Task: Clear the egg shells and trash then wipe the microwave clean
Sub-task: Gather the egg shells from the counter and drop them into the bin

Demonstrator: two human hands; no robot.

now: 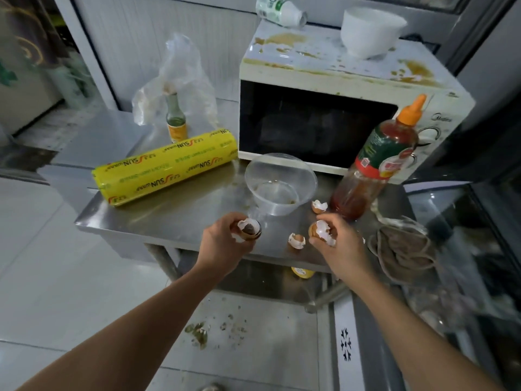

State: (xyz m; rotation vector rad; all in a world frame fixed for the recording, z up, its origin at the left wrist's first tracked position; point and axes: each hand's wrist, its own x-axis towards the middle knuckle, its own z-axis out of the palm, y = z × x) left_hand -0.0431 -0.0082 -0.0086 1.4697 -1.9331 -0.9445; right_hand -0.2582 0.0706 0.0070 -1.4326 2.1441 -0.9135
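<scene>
Take the steel table [180, 213] as your landmark. On its left part you see a yellow roll of cling wrap [166, 167] lying on its side, slanting toward the back. Behind that roll stands a small glass bottle with a yellow label [176, 121], upright, with a crumpled clear plastic bag [180, 71] just behind it. Near the table's front right a red sauce bottle with an orange cap [379, 162] stands tilted. On the shelf under the table you can make out a yellow-lidded item [302, 272], mostly hidden. On the tiled floor [56, 263] before the table, food scraps [198, 333] lie scattered.
</scene>
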